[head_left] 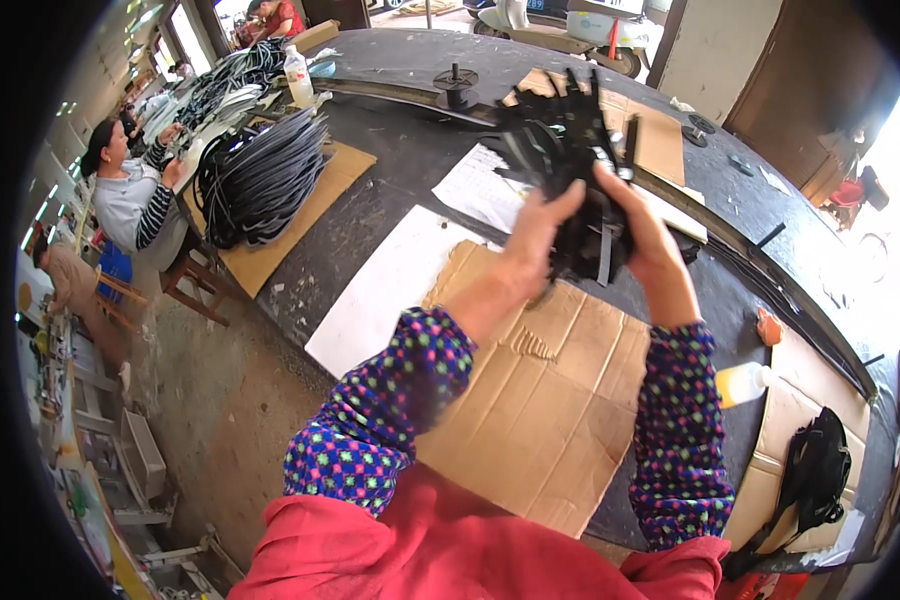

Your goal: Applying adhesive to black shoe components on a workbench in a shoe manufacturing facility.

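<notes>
Between my two hands is a bundle of black strips (592, 235), raised above the table, its loose ends fanning out at the far side. My left hand (535, 235) is closed around its left side, and my right hand (650, 235) grips it from the right. Motion blurs the bundle, and its underside is hidden. Below my forearms lies a flat sheet of brown cardboard (540, 420). To its left is a white sheet (375, 290), and a printed paper (482, 190) lies just beyond.
A large pile of black strips (260, 180) rests on cardboard at left, near a seated person (130, 190). A bottle of yellow liquid (742, 384) and another black bundle (815, 465) lie at right. A metal rail (740, 250) crosses the dark table (400, 160).
</notes>
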The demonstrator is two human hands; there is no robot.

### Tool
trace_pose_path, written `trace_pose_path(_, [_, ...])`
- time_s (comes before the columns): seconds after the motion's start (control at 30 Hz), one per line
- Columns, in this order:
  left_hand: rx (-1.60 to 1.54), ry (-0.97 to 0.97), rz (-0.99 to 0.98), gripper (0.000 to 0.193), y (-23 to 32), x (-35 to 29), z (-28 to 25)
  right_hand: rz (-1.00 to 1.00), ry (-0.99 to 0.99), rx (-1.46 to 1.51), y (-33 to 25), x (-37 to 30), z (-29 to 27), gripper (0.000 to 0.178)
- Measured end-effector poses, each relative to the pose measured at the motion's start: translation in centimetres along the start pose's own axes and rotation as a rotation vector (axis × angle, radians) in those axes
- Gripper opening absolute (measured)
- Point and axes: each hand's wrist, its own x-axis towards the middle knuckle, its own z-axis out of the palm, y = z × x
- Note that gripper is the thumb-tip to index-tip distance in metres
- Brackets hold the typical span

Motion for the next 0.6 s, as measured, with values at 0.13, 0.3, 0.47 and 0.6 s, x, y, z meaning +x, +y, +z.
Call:
trace_pose_path(0.13, [0.250, 0.069, 0.302, 0.050, -5.9, -6.2, 6.2, -0.122, 0.207, 0.023, -2.8, -12.9, -1.7, 0.032])
trace_pose_path(0.3, [0.476, -0.033, 0.150, 0.079, -12.1, -16.6, 15.8, -0.171, 0.525, -0.133, -2.8, -30.7, -5.6, 0.039])
trace_pose_path(0.47, [0.704, -0.135, -0.129, 0.088, -22.2, -21.4, 20.1, -0.405, 0.725, -0.568, 4.4, -42.6, -9.8, 0.055])
trace_pose_path(0.6, [0.946, -0.218, -0.539, 0.094, -27.8, -19.7, 19.8, -0.190, 0.856, -0.087, 8.6, -43.8, -16.0, 0.044])
